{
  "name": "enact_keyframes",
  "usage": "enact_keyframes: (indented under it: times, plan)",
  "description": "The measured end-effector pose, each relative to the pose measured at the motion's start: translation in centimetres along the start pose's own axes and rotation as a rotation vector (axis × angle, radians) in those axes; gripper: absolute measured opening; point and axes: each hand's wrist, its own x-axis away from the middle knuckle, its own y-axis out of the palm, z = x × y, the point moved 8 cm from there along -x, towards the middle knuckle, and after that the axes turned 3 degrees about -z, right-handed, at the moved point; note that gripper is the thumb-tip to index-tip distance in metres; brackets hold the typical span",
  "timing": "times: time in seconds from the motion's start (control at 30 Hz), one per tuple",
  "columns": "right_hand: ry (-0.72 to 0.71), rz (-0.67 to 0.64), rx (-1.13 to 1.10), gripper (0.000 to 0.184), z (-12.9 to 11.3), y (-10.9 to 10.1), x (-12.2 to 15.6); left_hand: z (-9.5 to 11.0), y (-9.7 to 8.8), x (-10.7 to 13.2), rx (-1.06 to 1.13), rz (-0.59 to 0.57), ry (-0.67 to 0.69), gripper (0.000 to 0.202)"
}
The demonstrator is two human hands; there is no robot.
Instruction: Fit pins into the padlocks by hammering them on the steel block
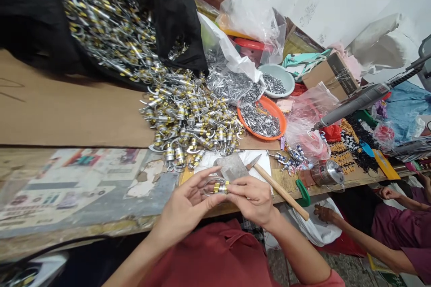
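Observation:
My left hand (188, 204) and my right hand (252, 198) meet just above the near table edge. Together they pinch a small silver clasp with a gold band (218, 186), fingertips closed on it from both sides. Right behind them lie a flat metal block (232, 166) and a hammer with a wooden handle (281, 192). A big heap of the same silver and gold clasps (188, 119) spills out of a black bag (168, 13) onto the brown cardboard (67, 112).
An orange dish of small metal pins (261, 119) and a pale bowl (276, 80) stand behind the heap, among plastic bags. A rotary tool (357, 101) lies at the right. Another person's hands (387, 193) work low at the right edge.

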Motion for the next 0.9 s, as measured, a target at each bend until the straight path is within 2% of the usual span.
enact_keyframes:
  times: [0.07,0.13,0.2,0.27,0.33,0.4,0.47,0.57,0.63,0.77,0.83,0.9]
  plan:
    - [0.078,-0.128,0.035,0.014,0.9,0.4,-0.7,-0.3,0.1,-0.1,0.01,-0.017,-0.022,0.059]
    - [0.18,-0.229,0.177,0.011,2.9,-0.3,-1.9,-0.5,0.3,-0.4,0.022,-0.064,-0.043,0.064]
    - [0.312,-0.218,0.399,0.015,6.2,-2.6,-3.8,-0.7,0.6,-0.6,0.035,-0.117,-0.076,0.07]
    - [0.443,-0.155,0.581,0.029,9.9,-5.5,-5.7,-0.7,0.9,-0.9,0.037,-0.171,-0.113,0.075]
    - [0.537,-0.144,0.687,0.033,13.3,-7.4,-7.5,-0.5,1.2,-1.1,0.024,-0.207,-0.149,0.078]
    - [0.619,-0.182,0.764,0.028,16.2,-8.1,-8.7,-0.4,1.5,-1.3,0.028,-0.24,-0.173,0.08]
    - [0.679,-0.234,0.817,0.022,18.1,-7.8,-9.5,-0.3,1.9,-1.5,0.053,-0.265,-0.184,0.081]
    - [0.73,-0.288,0.85,0.016,19.4,-6.6,-10.0,-0.3,2.2,-1.7,0.099,-0.302,-0.184,0.082]
    - [0.747,-0.3,0.834,0.02,19.8,-6.4,-10.1,-0.3,2.3,-1.8,0.112,-0.323,-0.18,0.082]
    - [0.733,-0.229,0.729,0.029,19.8,-8.1,-10.1,-0.4,2.3,-2.0,0.112,-0.351,-0.195,0.083]
    - [0.718,-0.161,0.645,0.029,19.3,-9.3,-9.9,-0.5,2.1,-2.1,0.112,-0.343,-0.218,0.086]
    - [0.701,-0.108,0.529,0.026,18.4,-9.6,-9.3,-0.8,1.9,-2.2,0.115,-0.326,-0.252,0.089]
